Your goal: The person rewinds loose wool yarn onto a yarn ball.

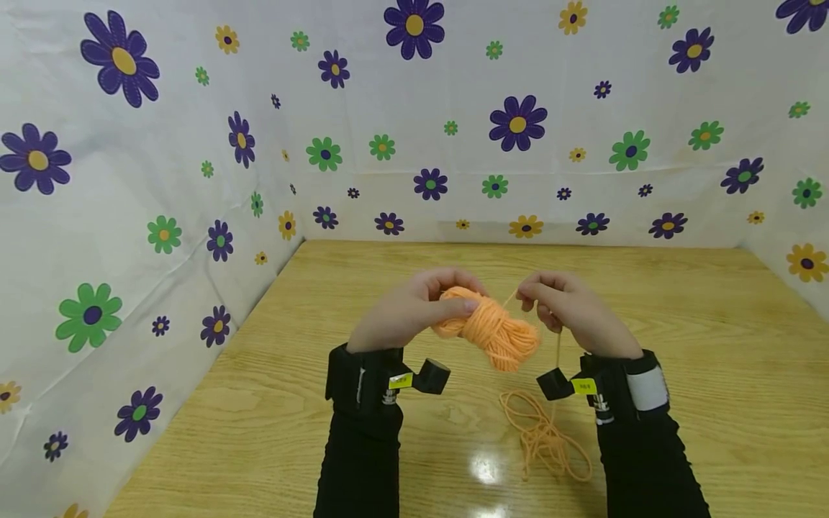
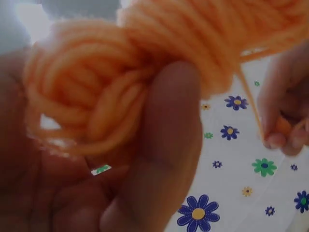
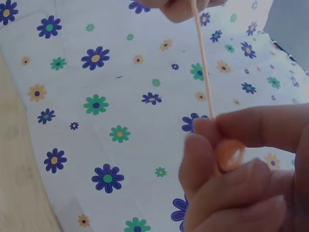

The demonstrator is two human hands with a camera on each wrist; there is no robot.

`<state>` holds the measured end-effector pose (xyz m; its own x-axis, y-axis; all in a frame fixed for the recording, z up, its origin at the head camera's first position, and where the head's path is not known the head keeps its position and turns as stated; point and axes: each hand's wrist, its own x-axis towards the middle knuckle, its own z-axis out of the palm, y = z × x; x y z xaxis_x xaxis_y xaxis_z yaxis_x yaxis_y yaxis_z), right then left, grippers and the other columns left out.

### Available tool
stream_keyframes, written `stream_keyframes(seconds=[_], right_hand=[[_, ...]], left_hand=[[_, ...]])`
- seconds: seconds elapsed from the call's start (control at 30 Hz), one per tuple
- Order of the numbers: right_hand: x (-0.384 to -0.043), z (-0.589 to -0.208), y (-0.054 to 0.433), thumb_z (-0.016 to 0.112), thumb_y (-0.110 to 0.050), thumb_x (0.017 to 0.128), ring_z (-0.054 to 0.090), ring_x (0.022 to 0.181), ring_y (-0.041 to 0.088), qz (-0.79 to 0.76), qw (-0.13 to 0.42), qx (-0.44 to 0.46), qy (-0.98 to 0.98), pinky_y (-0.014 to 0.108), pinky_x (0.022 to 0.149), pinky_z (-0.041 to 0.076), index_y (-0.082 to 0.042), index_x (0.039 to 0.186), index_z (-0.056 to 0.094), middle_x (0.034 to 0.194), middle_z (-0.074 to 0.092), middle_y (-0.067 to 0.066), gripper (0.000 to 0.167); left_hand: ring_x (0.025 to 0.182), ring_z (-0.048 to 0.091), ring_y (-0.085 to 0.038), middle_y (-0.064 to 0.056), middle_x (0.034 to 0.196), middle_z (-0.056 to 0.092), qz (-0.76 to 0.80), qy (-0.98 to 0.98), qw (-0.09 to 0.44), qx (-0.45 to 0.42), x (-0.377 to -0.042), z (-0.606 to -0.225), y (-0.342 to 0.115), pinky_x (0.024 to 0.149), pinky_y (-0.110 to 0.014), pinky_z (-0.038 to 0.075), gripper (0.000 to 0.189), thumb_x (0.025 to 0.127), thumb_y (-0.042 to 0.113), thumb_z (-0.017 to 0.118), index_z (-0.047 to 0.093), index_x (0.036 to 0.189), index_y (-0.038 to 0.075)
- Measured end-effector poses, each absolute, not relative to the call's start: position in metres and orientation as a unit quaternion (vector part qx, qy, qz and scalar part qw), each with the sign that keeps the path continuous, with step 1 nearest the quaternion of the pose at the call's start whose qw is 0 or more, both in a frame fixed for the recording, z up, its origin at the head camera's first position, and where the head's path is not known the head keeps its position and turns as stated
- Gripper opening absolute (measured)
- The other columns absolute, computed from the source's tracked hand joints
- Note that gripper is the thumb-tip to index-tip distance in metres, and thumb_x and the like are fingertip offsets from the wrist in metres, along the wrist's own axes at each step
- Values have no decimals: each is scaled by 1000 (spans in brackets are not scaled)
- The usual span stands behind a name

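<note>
Between left thumb [image 1: 447, 311] and fingers [image 1: 457, 275], gripped yarn bundle [image 1: 490, 327]; right hand [image 1: 573, 303], pinching strand [image 3: 204, 72]

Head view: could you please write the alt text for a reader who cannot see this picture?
A person's left hand grips a bundle of orange yarn, while the fingers of the right hand pinch a strand leading from it. Below, loose loops of yarn lie on a wooden table, with a white flower-patterned backdrop behind.
</note>
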<state>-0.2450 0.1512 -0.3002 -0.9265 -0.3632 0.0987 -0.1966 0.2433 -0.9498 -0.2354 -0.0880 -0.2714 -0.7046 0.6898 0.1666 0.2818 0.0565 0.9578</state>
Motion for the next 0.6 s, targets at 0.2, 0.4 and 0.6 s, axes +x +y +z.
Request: stream_keyframes(seconds=[0.2, 0.4, 0.6], right_hand=[[-238, -294, 151, 48, -22, 96, 33, 50, 8, -626, 43, -177, 758, 24, 48, 29, -7, 83, 55, 70, 45, -1, 20], [-232, -289, 152, 49, -23, 96, 34, 48, 8, -647, 29, -185, 739, 24, 45, 28, -10, 79, 57, 62, 43, -4, 23], [-225, -285, 152, 49, -23, 96, 33, 48, 8, -656, 28, -203, 727, 26, 44, 26, -9, 81, 57, 63, 43, -4, 22]], left_hand=[[77, 53, -17, -9, 103, 55, 504, 770, 158, 358, -237, -273, -84, 64, -26, 48, 23, 92, 14, 54, 57, 112, 3], [79, 53, -18, -8, 105, 56, 467, 807, 144, 332, -240, -277, -79, 65, -27, 49, 23, 92, 17, 56, 58, 111, 5], [80, 55, -19, -9, 102, 55, 470, 824, 135, 287, -241, -280, -76, 67, -28, 51, 22, 91, 19, 57, 59, 108, 7]])
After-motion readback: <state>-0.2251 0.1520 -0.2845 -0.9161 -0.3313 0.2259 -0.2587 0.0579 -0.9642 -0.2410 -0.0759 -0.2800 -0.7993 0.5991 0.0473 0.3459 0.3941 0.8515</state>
